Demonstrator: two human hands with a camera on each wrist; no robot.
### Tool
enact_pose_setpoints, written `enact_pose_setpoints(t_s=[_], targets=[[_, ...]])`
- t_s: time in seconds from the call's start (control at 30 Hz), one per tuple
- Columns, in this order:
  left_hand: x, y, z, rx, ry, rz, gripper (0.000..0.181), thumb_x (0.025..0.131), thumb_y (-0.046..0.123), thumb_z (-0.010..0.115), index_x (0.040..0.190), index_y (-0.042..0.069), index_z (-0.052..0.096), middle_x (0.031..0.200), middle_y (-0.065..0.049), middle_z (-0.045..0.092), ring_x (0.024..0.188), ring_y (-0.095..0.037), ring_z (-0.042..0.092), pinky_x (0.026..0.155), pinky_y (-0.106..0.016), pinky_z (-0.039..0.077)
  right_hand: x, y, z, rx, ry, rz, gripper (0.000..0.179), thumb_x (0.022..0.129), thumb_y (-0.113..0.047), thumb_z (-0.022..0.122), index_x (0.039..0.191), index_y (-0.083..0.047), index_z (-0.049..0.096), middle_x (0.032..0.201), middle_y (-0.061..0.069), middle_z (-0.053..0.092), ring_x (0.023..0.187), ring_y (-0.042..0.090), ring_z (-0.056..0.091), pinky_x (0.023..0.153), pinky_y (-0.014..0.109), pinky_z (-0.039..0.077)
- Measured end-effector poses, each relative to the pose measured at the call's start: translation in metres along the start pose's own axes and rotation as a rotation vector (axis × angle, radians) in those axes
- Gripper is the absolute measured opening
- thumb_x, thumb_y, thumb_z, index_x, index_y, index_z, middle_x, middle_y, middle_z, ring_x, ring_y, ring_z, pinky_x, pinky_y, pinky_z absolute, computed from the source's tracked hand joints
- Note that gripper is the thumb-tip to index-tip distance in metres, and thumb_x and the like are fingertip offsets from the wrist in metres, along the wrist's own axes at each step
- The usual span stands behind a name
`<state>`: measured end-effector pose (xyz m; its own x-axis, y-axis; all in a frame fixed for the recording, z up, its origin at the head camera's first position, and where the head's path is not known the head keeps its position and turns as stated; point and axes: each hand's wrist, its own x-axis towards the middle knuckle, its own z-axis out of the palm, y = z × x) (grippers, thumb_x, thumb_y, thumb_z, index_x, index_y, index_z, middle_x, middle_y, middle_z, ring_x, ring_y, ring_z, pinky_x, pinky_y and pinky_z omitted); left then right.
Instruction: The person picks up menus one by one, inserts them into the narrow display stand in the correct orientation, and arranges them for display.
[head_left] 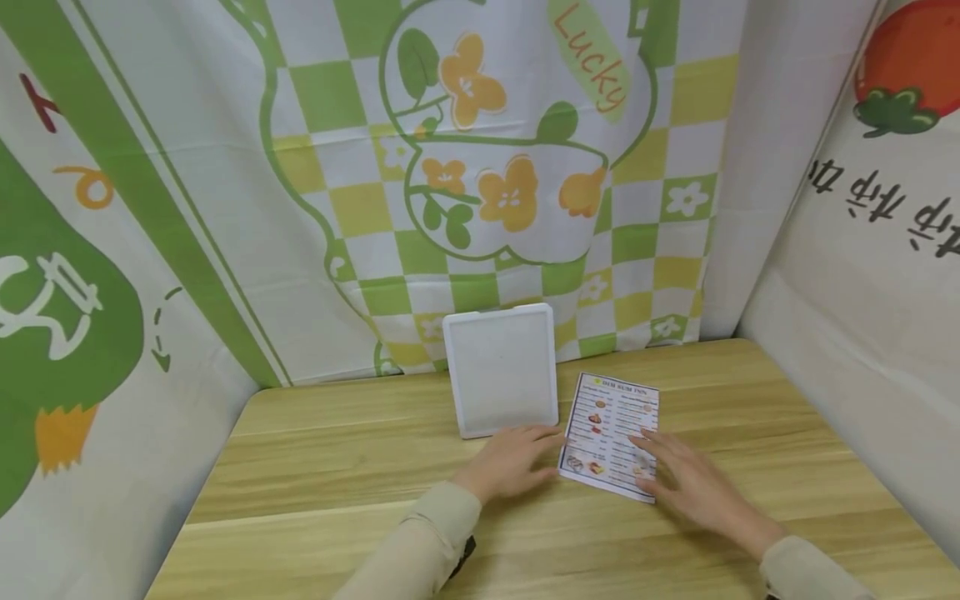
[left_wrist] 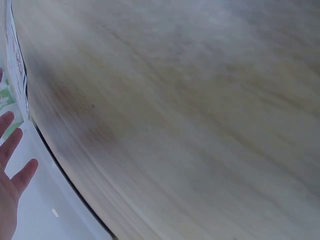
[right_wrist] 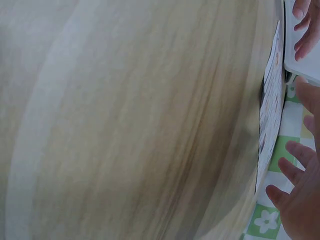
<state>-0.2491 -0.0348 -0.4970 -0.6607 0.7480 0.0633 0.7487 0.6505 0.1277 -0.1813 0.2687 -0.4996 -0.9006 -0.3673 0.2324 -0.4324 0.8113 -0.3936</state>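
Observation:
A printed menu sheet (head_left: 611, 433) headed "Dim Sum Inn" lies on the wooden table, with small food pictures among its text. My left hand (head_left: 513, 461) is at its left edge, fingers extended toward it. Over the right edge is my right hand (head_left: 693, 485), its fingers spread and relaxed above the print. In the right wrist view the menu (right_wrist: 270, 110) appears edge-on beside the fingers of my right hand (right_wrist: 302, 200). Behind the left hand, a white rectangular frame (head_left: 502, 371) with a pale panel leans upright. Neither hand grips anything.
The wood-grain table (head_left: 322, 467) reaches back to a green-and-yellow checked curtain (head_left: 480, 275) with flowers. Printed fabric walls stand on both sides: a green-striped left wall (head_left: 172, 208) and a right wall (head_left: 862, 333) with a tomato picture.

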Motion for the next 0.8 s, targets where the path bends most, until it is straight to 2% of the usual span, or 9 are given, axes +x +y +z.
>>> enact_pose_setpoints(t_s=[0.23, 0.47, 0.6, 0.8], targets=[[0.011, 0.002, 0.006, -0.002, -0.027, 0.001, 0.051, 0.097, 0.044, 0.060, 0.143, 0.024, 0.053, 0.150, -0.001, 0.047, 0.137, -0.021, 0.044, 0.112, -0.038, 0.034, -0.001, 0.008, 0.003, -0.005, -0.033, -0.011, 0.060, 0.085, -0.030, 0.078, 0.136, -0.006, 0.058, 0.143, 0.023, 0.049, 0.130, 0.050, 0.043, 0.100, 0.071, 0.032], [0.017, 0.003, 0.008, 0.018, -0.023, 0.041, 0.048, 0.096, 0.042, 0.064, 0.140, 0.022, 0.057, 0.147, 0.000, 0.050, 0.135, -0.020, 0.046, 0.111, -0.034, 0.035, 0.000, 0.014, 0.002, 0.005, -0.099, -0.002, 0.066, 0.081, -0.032, 0.080, 0.137, -0.006, 0.057, 0.148, 0.023, 0.044, 0.133, 0.050, 0.038, 0.102, 0.071, 0.029], [0.019, 0.004, 0.011, 0.024, -0.021, 0.055, 0.048, 0.095, 0.042, 0.065, 0.138, 0.022, 0.058, 0.146, 0.000, 0.052, 0.134, -0.020, 0.048, 0.111, -0.034, 0.035, 0.001, 0.017, 0.001, 0.043, -0.152, -0.007, 0.066, 0.079, -0.028, 0.081, 0.136, -0.005, 0.058, 0.148, 0.024, 0.042, 0.134, 0.052, 0.036, 0.102, 0.072, 0.027], [0.022, 0.007, 0.014, 0.018, -0.036, 0.028, 0.051, 0.093, 0.047, 0.065, 0.139, 0.026, 0.059, 0.147, 0.002, 0.050, 0.136, -0.021, 0.044, 0.112, -0.035, 0.034, 0.003, 0.021, -0.002, 0.116, -0.214, 0.008, 0.063, 0.079, -0.024, 0.082, 0.135, -0.006, 0.059, 0.149, 0.023, 0.042, 0.135, 0.053, 0.032, 0.103, 0.072, 0.026]])
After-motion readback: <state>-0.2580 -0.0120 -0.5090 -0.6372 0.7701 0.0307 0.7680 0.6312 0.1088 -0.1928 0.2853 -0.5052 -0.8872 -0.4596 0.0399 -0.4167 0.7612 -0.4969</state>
